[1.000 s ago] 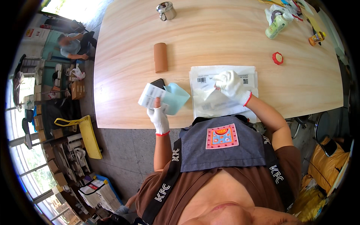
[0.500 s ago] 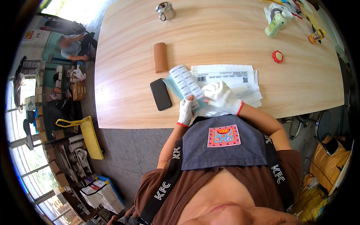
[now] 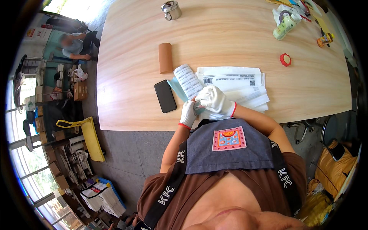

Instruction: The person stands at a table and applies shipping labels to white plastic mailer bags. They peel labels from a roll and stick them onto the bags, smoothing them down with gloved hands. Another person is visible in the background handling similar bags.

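A white sheet of small printed labels (image 3: 187,79) lies slanted on the table, over a light blue sheet (image 3: 177,89). Its lower end is in my left hand (image 3: 188,113), which wears a white knit glove with a red cuff and bare fingertips; the thumb presses on the sheet. My right hand (image 3: 215,100), gloved the same way, is closed at the sheet's lower right edge, close by the left fingertips. Whatever its fingertips pinch is hidden beneath the glove. Under and beyond the right hand lies a stack of white printed papers (image 3: 232,78).
A black phone (image 3: 165,96) and a brown cylinder (image 3: 165,58) lie left of the sheets. Farther off stand a lidded steel cup (image 3: 171,10), a pale green bottle (image 3: 285,27), a red scalloped disc (image 3: 285,59) and a small orange bottle (image 3: 325,40). Someone sits at far left.
My right hand has moved left, from over the white papers to the label sheet's lower end beside my left hand. The left hand stays nearly in place.
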A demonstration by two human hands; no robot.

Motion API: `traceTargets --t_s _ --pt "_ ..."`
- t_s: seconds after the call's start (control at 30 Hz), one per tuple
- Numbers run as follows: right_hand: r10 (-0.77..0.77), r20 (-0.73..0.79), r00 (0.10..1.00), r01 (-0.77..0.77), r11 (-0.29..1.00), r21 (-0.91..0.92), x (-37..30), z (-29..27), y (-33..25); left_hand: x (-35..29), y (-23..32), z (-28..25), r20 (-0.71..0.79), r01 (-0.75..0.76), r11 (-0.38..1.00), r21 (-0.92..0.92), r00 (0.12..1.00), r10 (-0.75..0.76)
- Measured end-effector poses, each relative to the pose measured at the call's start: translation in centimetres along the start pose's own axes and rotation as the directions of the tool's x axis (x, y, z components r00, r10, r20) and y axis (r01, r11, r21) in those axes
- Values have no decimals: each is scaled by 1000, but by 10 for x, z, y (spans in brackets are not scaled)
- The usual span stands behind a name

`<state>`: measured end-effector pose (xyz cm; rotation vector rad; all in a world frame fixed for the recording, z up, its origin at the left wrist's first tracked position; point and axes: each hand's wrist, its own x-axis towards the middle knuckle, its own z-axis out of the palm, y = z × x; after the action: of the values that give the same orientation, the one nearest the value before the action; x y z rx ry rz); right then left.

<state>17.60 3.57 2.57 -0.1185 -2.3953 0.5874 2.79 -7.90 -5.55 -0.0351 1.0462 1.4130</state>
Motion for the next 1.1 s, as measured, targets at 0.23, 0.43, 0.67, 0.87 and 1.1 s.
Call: traceTargets --t_s 0.23,0.43,0.67,0.87,1.1 --pt "848 324 419 -882 297 365 -18 -2 62 -15 8 20 -40 -42 999 17 998 43" --pt "849 190 494 -863 505 -12 -15 -4 82 -13 6 17 -50 -32 999 -5 998 32" --pt "816 120 566 -811 577 -100 -5 -1 79 -14 6 15 -64 -34 999 39 997 36" --pt "791 66 608 -784 612 -108 -6 3 80 -15 6 18 -60 -51 998 30 997 53" --pt "774 86 627 -746 629 -221 0 0 73 -16 8 18 -75 -29 999 34 997 32"
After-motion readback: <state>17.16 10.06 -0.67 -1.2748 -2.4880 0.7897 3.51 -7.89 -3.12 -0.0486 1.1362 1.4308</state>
